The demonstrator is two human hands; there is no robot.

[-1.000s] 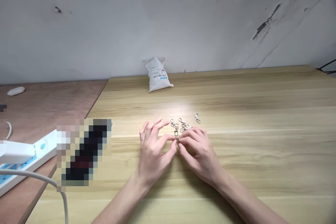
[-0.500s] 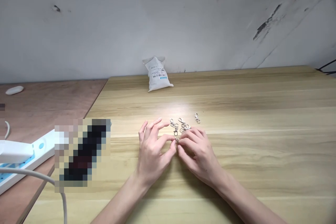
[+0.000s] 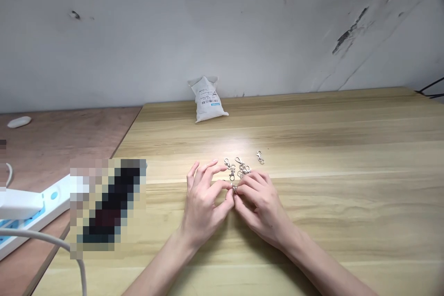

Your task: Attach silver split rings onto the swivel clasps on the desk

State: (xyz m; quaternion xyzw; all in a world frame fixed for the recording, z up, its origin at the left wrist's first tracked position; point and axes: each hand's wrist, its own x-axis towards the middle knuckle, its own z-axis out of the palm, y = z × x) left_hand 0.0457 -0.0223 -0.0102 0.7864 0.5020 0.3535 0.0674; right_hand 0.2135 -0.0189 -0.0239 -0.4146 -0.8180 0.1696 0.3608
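Between the fingertips of both hands is a small silver lobster clasp (image 3: 234, 188), mostly covered by the fingers. My left hand (image 3: 206, 196) pinches it with thumb and index finger, the other fingers raised and spread. My right hand (image 3: 260, 199) pinches it from the other side, its fingers curled together. Just beyond the fingertips lie several silver lobster clasps with rings (image 3: 232, 172), some overlapping in a small pile (image 3: 243, 166) partly behind my right hand. A single lobster clasp (image 3: 260, 157) lies apart, farther right.
A white plastic packet (image 3: 208, 104) with a printed label stands at the table's back edge by the wall. On the left are a white power strip (image 3: 52, 196), a grey cable (image 3: 45, 237), a blurred-out dark object (image 3: 113, 203) and a small white item (image 3: 19, 122).
My left hand has shifted slightly right, and the fingers have closed in a little around the clasp. The loose clasps have stayed in place; the view has tilted slightly.
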